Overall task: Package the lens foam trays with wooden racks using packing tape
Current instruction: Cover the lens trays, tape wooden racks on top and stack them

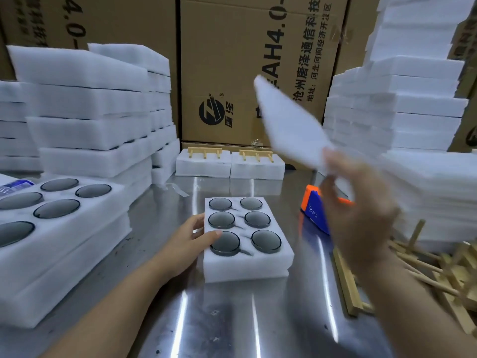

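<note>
A white foam tray with several dark round lenses in its pockets lies in the middle of the steel table. My left hand rests against the tray's left edge, thumb on its top. My right hand is raised to the right of the tray and pinches a thin white foam sheet, which is blurred and tilted in the air. An orange and blue tape dispenser sits on the table behind my right hand. Loose wooden racks lie in a pile at the right.
Two closed foam packs with wooden racks on top stand at the back. Tall foam stacks rise at the left and right. Larger lens trays lie at the left. Cardboard boxes form the back wall.
</note>
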